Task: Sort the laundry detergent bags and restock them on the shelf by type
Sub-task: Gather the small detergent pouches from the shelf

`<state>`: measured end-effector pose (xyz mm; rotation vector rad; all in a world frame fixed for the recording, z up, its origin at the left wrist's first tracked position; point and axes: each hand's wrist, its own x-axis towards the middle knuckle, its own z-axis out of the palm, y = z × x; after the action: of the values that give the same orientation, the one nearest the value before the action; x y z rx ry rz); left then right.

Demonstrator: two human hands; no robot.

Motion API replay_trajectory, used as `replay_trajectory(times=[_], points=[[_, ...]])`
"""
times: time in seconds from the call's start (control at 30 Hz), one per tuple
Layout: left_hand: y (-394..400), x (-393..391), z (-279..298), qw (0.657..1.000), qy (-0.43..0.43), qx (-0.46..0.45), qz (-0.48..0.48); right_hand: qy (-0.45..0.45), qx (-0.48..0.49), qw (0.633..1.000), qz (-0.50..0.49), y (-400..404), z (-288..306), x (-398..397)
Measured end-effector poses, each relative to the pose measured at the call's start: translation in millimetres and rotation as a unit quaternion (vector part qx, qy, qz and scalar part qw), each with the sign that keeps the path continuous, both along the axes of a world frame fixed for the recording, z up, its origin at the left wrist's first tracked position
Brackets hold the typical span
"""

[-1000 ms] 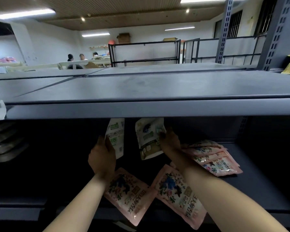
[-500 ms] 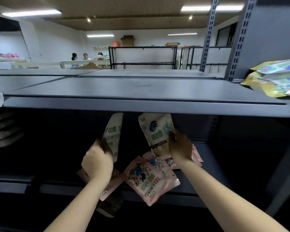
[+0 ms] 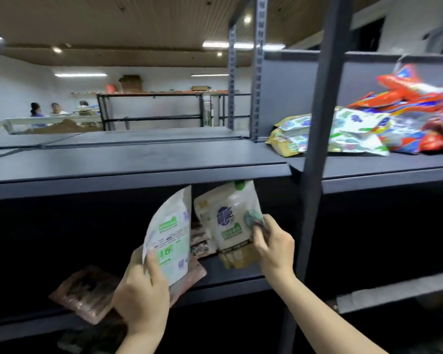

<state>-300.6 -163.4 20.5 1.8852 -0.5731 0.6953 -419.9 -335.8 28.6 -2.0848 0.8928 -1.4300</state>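
Your left hand (image 3: 141, 295) grips a white detergent pouch (image 3: 169, 238) by its lower edge, upright before the lower shelf (image 3: 230, 277). Your right hand (image 3: 273, 244) pinches a second white-and-tan pouch (image 3: 228, 223) at its side. Pink bags (image 3: 85, 293), blurry, seemingly lie flat below; yellow and red bags (image 3: 368, 123) heap top right.

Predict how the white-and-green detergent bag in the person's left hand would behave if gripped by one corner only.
The bag, pinched low by the left hand, curves along its edge, so it would probably flop over. Its glossy film looks slippery. Its flat profile suggests modest weight.
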Motion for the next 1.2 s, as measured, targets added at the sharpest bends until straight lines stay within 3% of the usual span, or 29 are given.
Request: replay_trajectory(times=[0.2, 0.43, 0.6, 0.83, 0.93, 1.0, 1.07, 1.13, 1.2], points=[[-22.6, -72.9, 33.6, 0.993, -0.013, -0.088, -0.078, -0.128, -0.081, 0.988, -0.026, -13.7, 22.1, -86.6], [-71.5, -133.8, 85.6, 0.974, -0.037, -0.184, -0.125, -0.264, -0.056, 0.961, -0.069, -66.4, 89.7, -150.5], [-132.5, -177.0, 114.7, 0.961, -0.058, -0.222, -0.153, -0.264, 0.008, 0.961, -0.078, -152.7, 133.9, -190.8], [-225.0, -219.9, 145.2, 0.964, -0.095, -0.217, -0.122, -0.225, 0.046, 0.971, -0.071, -293.6, 168.5, -212.6], [-255.7, -229.6, 151.3, 0.961, -0.092, -0.235, -0.11, -0.115, 0.077, 0.988, -0.066, -344.3, 177.6, -198.4], [-275.5, -231.6, 154.7, 0.963, -0.093, -0.235, -0.094, 0.068, 0.03, 0.993, -0.092, -367.3, 174.6, -187.9], [-296.4, -230.4, 158.0, 0.965, -0.084, -0.236, -0.082, 0.221, -0.064, 0.966, -0.115, -376.0, 169.7, -183.2], [-317.7, -228.5, 163.4, 0.968, -0.086, -0.23, -0.058, 0.303, -0.1, 0.944, -0.081, -378.0, 167.1, -183.6], [-339.0, -225.4, 173.2, 0.973, -0.081, -0.216, -0.022, 0.318, -0.077, 0.945, -0.025, -378.3, 164.2, -186.4]])
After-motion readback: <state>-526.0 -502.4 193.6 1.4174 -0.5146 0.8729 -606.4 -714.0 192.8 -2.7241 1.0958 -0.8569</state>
